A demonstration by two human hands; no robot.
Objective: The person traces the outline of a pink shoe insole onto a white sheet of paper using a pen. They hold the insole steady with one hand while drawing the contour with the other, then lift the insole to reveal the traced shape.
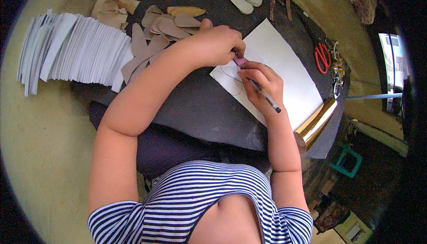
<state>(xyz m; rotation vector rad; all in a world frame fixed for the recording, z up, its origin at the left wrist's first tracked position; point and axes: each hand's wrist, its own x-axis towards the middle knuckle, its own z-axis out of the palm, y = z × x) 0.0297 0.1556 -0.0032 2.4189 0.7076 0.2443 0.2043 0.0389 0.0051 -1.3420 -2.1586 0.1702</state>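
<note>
A white sheet (282, 62) lies on the dark tabletop, with curved, sole-like outlines drawn near its left corner. My left hand (219, 45) reaches over that corner from the left, its fingers curled down at a small pink piece (240, 61); what the piece is, I cannot make out. In my right hand (263, 84) is a pen (267, 96), its back end pointing down to the right. The pen's tip is hidden by my fingers, close beside the pink piece. Past my left wrist lies a pile of brown sole-shaped cutouts (167, 24).
A long row of stacked white strips (82, 48) stands at the left. Red-handled scissors (321, 58) lie at the right, and a gold roll (316, 125) rests at the sheet's near right edge. Two white sole shapes (240, 1) sit at the far side.
</note>
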